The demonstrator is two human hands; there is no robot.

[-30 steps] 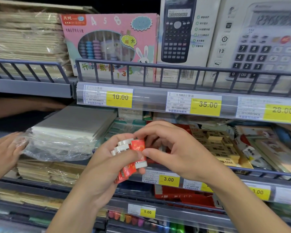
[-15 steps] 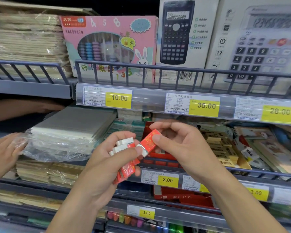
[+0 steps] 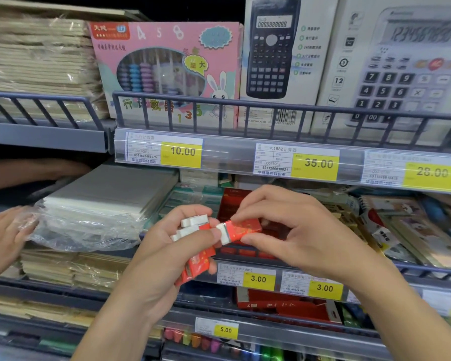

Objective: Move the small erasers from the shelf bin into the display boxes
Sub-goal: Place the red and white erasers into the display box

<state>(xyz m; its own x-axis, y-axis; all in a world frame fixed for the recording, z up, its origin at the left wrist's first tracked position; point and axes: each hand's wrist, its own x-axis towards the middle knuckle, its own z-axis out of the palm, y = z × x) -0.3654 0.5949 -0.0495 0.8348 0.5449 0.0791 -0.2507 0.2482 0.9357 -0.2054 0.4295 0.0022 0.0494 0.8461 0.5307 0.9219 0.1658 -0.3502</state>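
Tags (image 3: 181, 151) read 10.00, 35.00, 28.00; eraser (image 3: 241, 229) print blurred.

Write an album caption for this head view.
Left hand clutches red-sleeved erasers; right hand pinches one eraser before shelves.

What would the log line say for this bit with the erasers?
left hand: holds eraser bunch | right hand: pinches single eraser | place: before red display box

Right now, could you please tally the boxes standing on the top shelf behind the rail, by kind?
Abacus box: 1
Calculator boxes: 2
Total: 3
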